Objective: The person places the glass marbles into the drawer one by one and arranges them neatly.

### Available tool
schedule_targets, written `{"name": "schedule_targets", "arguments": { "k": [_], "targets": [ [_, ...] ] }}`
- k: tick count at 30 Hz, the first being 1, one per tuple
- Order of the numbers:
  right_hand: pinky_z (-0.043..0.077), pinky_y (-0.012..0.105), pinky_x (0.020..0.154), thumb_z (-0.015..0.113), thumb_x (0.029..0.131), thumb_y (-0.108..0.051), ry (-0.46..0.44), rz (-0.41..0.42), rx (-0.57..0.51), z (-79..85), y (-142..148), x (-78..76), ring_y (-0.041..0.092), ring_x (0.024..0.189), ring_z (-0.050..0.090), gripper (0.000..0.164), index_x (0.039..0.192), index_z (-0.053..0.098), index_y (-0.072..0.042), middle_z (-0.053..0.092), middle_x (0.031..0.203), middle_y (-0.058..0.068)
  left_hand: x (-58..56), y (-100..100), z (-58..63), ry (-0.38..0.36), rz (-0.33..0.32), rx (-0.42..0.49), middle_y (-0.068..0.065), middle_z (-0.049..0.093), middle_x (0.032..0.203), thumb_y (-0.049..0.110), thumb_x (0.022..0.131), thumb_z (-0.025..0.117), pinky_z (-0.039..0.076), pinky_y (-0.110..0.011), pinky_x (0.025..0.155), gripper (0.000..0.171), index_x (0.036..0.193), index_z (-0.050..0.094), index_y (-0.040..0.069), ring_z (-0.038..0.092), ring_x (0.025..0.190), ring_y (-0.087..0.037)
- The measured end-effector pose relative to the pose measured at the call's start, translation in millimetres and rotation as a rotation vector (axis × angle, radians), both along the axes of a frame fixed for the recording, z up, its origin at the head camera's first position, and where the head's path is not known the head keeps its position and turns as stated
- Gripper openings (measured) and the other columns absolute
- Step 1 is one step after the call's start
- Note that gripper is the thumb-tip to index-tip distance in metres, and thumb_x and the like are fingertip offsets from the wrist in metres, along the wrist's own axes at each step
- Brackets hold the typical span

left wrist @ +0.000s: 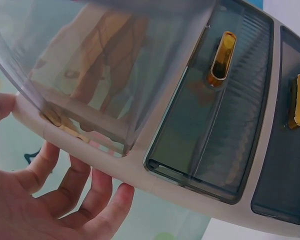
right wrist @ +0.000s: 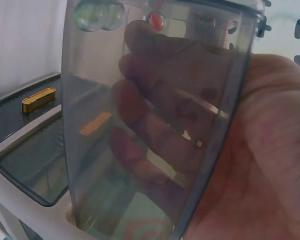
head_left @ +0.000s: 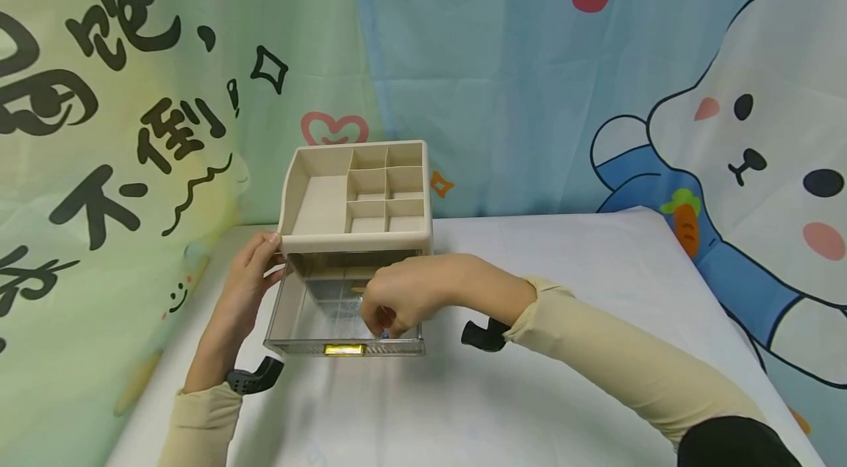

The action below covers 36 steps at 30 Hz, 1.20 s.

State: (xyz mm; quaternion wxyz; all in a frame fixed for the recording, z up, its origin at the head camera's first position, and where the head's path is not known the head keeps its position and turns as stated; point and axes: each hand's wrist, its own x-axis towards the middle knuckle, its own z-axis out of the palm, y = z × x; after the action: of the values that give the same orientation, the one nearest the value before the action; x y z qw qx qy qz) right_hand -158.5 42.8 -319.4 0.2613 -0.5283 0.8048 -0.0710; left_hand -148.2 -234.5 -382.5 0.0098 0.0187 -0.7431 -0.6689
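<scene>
A cream desk organizer (head_left: 355, 241) stands on the table, its top divided into compartments. Its clear upper drawer (head_left: 284, 312) is pulled out, with a gold handle (head_left: 344, 350) on the front. My right hand (head_left: 413, 294) reaches down into it with curled fingers, seen through the wall in the right wrist view. Its fingertips appear to pinch a small marble (right wrist: 156, 20) with red in it; the thumb is hidden there. Clear greenish marbles (right wrist: 92, 16) lie near the drawer front. My left hand (head_left: 254, 268) rests its fingertips against the organizer's left side, fingers spread.
Below the pulled-out one are dark see-through drawers (left wrist: 210, 115) with gold handles, pushed in. A white cloth (head_left: 529, 393) covers the table. Behind it hangs a printed curtain (head_left: 463, 33). Black wrist cameras (head_left: 486, 334) sit on both wrists.
</scene>
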Motion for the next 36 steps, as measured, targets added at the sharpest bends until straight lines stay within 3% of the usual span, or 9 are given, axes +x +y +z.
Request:
{"name": "schedule_targets", "arguments": {
  "k": [14, 36],
  "targets": [
    [0.047, 0.024, 0.064, 0.073, 0.092, -0.009, 0.06, 0.02, 0.047, -0.8, -3.2, 2.6, 0.006, 0.076, 0.058, 0.022, 0.096, 0.073, -0.031, 0.065, 0.089, -0.013, -0.4, -1.1, 0.2, 0.004, -0.01, 0.001, 0.01, 0.055, 0.101, 0.037, 0.111, 0.049, 0.052, -0.022, 0.086, 0.021, 0.097, 0.062, 0.028, 0.052, 0.099, -0.008],
    [0.047, 0.024, 0.066, 0.075, 0.092, -0.01, 0.048, 0.014, 0.043, 1.6, -2.8, 3.0, 0.006, 0.077, 0.058, 0.019, 0.095, 0.073, -0.029, 0.064, 0.088, -0.012, -0.4, -1.9, -0.7, 0.004, -0.017, -0.013, 0.009, 0.053, 0.1, 0.038, 0.111, 0.047, 0.051, -0.02, 0.085, 0.021, 0.099, 0.061, 0.027, 0.052, 0.098, -0.007]
  ]
}}
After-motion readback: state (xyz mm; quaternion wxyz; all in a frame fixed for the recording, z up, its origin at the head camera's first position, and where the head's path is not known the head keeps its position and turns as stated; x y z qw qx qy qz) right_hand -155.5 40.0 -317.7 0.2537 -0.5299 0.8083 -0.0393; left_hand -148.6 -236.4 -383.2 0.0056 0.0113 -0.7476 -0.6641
